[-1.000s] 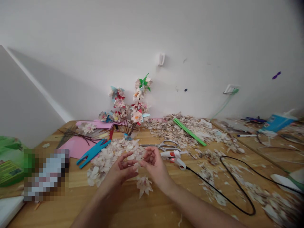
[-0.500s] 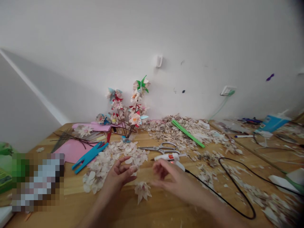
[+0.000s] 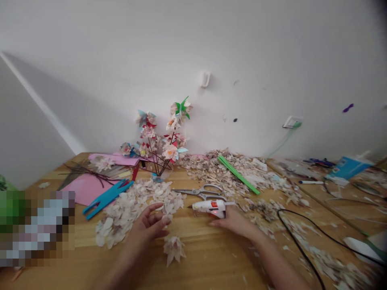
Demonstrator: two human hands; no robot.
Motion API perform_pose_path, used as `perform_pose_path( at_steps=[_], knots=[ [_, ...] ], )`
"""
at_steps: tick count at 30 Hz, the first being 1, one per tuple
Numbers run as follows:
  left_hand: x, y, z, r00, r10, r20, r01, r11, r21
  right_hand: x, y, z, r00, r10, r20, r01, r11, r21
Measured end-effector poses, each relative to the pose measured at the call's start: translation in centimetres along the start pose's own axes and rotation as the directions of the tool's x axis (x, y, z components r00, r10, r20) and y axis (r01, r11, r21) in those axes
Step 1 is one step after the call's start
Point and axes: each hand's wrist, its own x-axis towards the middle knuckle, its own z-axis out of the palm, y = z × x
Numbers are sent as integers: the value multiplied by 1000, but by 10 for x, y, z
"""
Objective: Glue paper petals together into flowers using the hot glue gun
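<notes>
My right hand (image 3: 237, 221) is closed round the rear of a white hot glue gun (image 3: 208, 207), whose nozzle points left and whose small red light glows. Part of its handle is hidden by the fingers. My left hand (image 3: 151, 223) hovers with fingers loosely bent and apart, holding nothing that I can see. Just below and right of it, a single pale petal flower (image 3: 174, 249) lies on the wooden table (image 3: 205, 259). Loose pale petals (image 3: 116, 221) are heaped beside and behind the left hand. Metal scissors (image 3: 210, 191) rest right behind the glue gun.
Finished flowers on twigs (image 3: 169, 151) stand near the wall. Blue paper (image 3: 109, 197), pink paper (image 3: 86, 188) and dark twigs (image 3: 90, 173) lie at left. A green strip (image 3: 238, 174) crosses scattered petals. A black cable (image 3: 293, 237) loops at right.
My right hand has moved right and slightly back and taken hold of the glue gun. The left hand stays nearly in place. The view has shifted slightly.
</notes>
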Motion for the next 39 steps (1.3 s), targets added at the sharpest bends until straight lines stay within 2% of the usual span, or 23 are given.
perform_pose_path(
  at_steps=[4, 8, 11, 14, 17, 26, 39],
  knots=[
    [0, -1, 0, 1000, 24, -5, -23, 999, 46, -2, -1, 10, 999, 17, 33, -18, 999, 43],
    [1, 2, 1, 993, 83, -83, -78, 995, 61, -12, -9, 26, 990, -5, -140, 17, 997, 81],
    [1, 4, 2, 984, 111, -139, -101, 992, 73, -23, -23, 44, 970, -103, -218, 120, 990, 67],
    [-2, 4, 4, 985, 111, -136, -98, 991, 95, -33, -41, 56, 956, -234, -175, 239, 971, 7],
    [-3, 3, 5, 986, 107, -125, -94, 990, 108, -38, -51, 58, 947, -276, -162, 275, 961, -30],
    [-3, 8, 9, 978, 135, -161, -116, 986, 120, -36, -45, 61, 942, -285, -179, 278, 959, -64],
    [-6, 9, 9, 980, 132, -152, -113, 986, 124, -38, -39, 69, 960, -220, -173, 222, 975, -12]
  ],
)
